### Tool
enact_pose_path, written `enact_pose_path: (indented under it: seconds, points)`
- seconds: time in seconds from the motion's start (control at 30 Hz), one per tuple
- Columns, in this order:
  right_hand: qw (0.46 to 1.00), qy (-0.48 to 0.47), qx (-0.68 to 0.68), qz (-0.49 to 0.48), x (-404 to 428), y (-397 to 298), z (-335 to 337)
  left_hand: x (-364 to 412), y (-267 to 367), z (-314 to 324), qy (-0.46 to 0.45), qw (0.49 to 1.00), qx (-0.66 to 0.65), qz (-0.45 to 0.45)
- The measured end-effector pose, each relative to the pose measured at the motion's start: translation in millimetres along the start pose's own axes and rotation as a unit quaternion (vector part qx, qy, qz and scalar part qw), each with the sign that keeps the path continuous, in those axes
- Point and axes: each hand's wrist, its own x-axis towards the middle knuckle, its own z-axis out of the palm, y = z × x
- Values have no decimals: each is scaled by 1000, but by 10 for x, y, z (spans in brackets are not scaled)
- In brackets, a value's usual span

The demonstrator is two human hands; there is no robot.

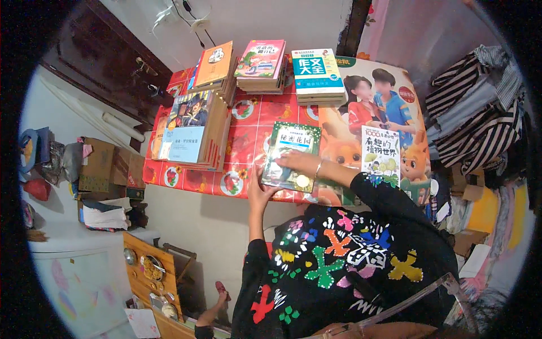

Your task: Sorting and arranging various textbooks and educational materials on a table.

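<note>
A green-bordered paperback book (295,142) lies at the front of the table on a red patterned tablecloth (245,144). My left hand (259,188) grips its lower left edge, the thumb reaching along the near edge. My right hand (298,163) rests flat on the cover, fingers extended, a bracelet on the wrist. To the right, a thin white book (380,148) lies on a large printed poster sheet (338,114), its lower edge close to my right sleeve.
Book stacks stand at left, topped by a blue-and-white book (184,142), and at the back, topped by orange (215,63), pink (260,59) and teal-and-white books (317,74). A wooden table with dishes (146,250) and another person's leg (211,311) are lower left.
</note>
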Motion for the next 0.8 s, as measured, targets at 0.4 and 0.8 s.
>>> enact_pose_path:
  seconds: [0.4, 0.8]
  points:
    - [943, 219, -80, 236, 95, 726, 147, 10, 69, -3, 1, 1000, 10, -18]
    - [964, 200, -64, 163, -216, -358, 621, 11, -15, 59, 10, 999, 30, -8]
